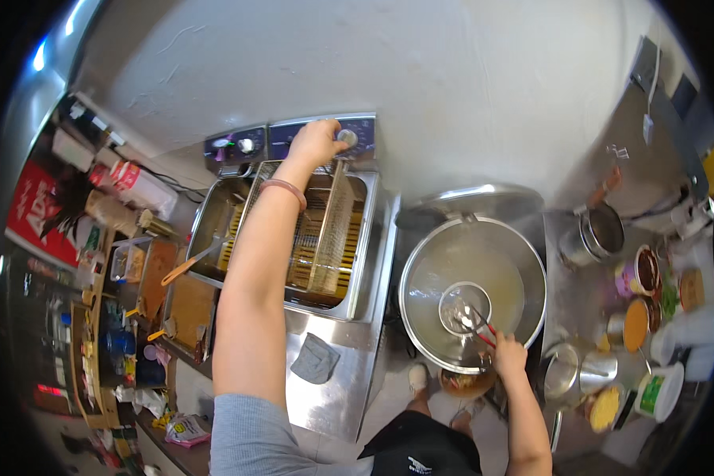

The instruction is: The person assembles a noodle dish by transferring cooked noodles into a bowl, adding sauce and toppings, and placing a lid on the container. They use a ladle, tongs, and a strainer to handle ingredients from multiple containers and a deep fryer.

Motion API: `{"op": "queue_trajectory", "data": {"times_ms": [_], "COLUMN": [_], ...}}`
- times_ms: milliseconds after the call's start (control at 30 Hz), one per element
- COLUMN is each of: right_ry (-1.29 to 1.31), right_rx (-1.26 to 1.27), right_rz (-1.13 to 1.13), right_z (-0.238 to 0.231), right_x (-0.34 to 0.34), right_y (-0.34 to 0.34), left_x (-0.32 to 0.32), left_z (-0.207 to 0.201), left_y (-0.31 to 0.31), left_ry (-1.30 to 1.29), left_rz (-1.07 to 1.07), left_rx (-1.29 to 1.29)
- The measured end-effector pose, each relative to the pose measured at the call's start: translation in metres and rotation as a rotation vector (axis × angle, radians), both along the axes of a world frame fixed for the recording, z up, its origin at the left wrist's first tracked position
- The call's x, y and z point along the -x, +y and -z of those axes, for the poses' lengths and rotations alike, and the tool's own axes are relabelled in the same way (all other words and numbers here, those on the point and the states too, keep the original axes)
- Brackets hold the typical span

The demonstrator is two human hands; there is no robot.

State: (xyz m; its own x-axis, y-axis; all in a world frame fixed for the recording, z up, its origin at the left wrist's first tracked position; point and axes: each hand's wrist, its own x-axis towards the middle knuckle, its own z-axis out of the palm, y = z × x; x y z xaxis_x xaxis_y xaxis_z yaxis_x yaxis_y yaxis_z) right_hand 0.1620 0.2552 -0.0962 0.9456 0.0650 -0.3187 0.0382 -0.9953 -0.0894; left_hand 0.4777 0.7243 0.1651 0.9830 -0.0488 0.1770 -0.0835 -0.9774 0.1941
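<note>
My left arm reaches across the deep fryer (355,279), and my left hand (314,143) has its fingers closed around a round control knob (347,140) on the dark panel (285,136). Below that arm, a wire fry basket (331,238) sits in the fryer's tank, over yellowish oil. In my right hand (509,356) is the red handle of a round strainer (465,309). Its bowl is inside a big steel pot (408,321) of cloudy, pale liquid. The strainer's contents are too unclear to name.
A grey folded cloth (316,358) lies on the steel counter (325,412). Trays with orange-handled tools (179,271) stand left of the fryer. Steel pots and tubs (660,392) crowd the right counter. On the floor, a bowl of food (464,384) shows below the big pot.
</note>
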Motion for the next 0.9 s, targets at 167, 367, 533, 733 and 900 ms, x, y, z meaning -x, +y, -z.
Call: {"op": "queue_trajectory", "data": {"times_ms": [167, 367, 533, 733, 900], "right_ry": [-0.006, 0.004, -0.040, -0.049, 0.001], "right_rx": [0.044, 0.006, -0.026, -0.174, -0.695], "right_rz": [-0.086, -0.032, -0.030, 0.127, 0.398], "right_z": [0.000, -0.091, -0.124, -0.101, -0.088], "right_x": [-0.016, -0.009, -0.009, 0.013, 0.045], "right_y": [0.002, -0.011, -0.010, -0.018, -0.033], "left_x": [-0.025, -0.028, -0.034, -0.039, -0.034], "left_z": [0.001, 0.006, 0.017, 0.023, 0.039], "left_y": [-0.020, -0.015, 0.068, 0.162, 0.212], "left_ry": [0.067, -0.050, -0.256, -0.200, -0.198], "left_rz": [0.092, 0.318, -0.025, -0.623, -0.657], "left_rx": [-0.189, -0.265, -0.051, -0.002, -0.110]}}
